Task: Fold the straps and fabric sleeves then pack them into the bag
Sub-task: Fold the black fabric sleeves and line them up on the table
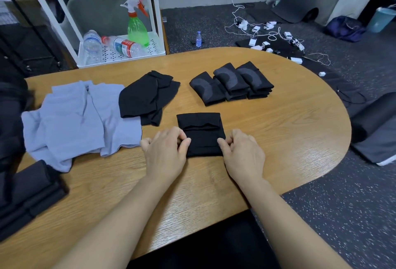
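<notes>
At frame centre, our left hand (pixel 166 150) and right hand (pixel 242 153) pinch opposite side edges of the folded black sleeve (pixel 202 133) with curled fingers.

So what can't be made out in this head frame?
- Dark folded pile: cut off by the left edge.
- Black sleeve: its side edges are hidden under the left hand and right hand.
- Bag for packing: none can be identified.
- White items on the floor: too small to identify.
</notes>
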`<act>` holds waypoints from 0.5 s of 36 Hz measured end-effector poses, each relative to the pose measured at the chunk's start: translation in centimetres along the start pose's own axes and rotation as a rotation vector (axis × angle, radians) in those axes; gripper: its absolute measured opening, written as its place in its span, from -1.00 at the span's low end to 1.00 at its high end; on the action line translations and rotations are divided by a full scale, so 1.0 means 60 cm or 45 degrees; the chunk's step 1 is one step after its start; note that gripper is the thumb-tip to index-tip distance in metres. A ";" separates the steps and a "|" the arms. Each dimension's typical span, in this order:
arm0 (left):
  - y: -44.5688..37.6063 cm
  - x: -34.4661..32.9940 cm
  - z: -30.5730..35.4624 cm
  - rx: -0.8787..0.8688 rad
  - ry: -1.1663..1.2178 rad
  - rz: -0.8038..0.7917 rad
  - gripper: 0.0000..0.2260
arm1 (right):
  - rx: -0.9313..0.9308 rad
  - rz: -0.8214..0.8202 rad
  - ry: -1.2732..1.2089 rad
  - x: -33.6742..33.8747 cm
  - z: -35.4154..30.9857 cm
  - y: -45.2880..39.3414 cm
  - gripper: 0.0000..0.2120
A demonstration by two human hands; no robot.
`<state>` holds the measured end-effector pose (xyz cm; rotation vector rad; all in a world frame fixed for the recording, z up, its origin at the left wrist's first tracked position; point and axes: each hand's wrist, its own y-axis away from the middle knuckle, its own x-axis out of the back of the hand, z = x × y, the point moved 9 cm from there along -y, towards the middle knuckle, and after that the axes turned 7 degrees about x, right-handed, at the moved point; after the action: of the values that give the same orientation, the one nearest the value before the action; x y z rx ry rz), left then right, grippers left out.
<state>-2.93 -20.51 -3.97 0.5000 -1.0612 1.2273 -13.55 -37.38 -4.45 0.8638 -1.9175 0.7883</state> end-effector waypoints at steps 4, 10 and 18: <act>-0.004 -0.001 -0.001 0.001 -0.023 -0.046 -0.87 | 0.073 0.008 0.067 0.002 -0.003 -0.003 -0.74; 0.001 0.017 -0.011 -0.023 0.083 -0.074 -0.74 | 0.076 0.135 -0.155 0.031 0.013 0.002 -0.63; 0.083 0.018 0.079 -0.575 -0.018 -0.162 -0.53 | 0.882 0.028 0.326 -0.004 -0.114 0.061 -0.55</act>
<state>-9.37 -22.22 -1.90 0.2222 -1.2547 0.8377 -13.34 -29.91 -2.43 1.0779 -1.4307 1.5423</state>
